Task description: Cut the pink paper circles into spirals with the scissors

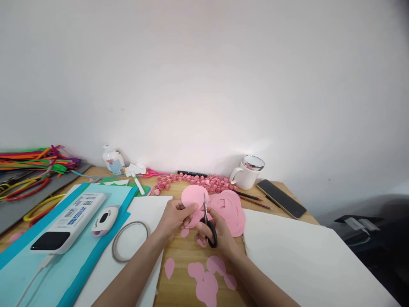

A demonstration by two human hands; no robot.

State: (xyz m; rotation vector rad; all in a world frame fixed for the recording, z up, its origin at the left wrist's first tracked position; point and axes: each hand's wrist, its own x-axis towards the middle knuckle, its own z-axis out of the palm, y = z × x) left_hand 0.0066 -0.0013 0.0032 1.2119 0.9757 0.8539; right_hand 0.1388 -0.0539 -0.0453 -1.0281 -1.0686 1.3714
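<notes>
Between thumb and fingers, my left hand (177, 216) pinches a pink paper circle (193, 196) by its lower edge. My right hand (217, 232) is closed round the black handles of a pair of scissors (210, 232). Their blades point up and lie at the right edge of the circle. Behind the scissors is a pile of pink paper discs (230, 211), partly covered by my right hand. Small pink paper pieces (206, 286) lie on the wooden table nearer to me, and a petal-shaped piece (170, 268) lies left of them.
Many small pink curls (214, 183) lie along the wall. A white mug (248, 172), pencils (247, 195) and a phone (281, 198) stand or lie at right. At left are a white bottle (113, 160), a white device (72, 221), a tape ring (114, 244) and pipe cleaners (35, 161).
</notes>
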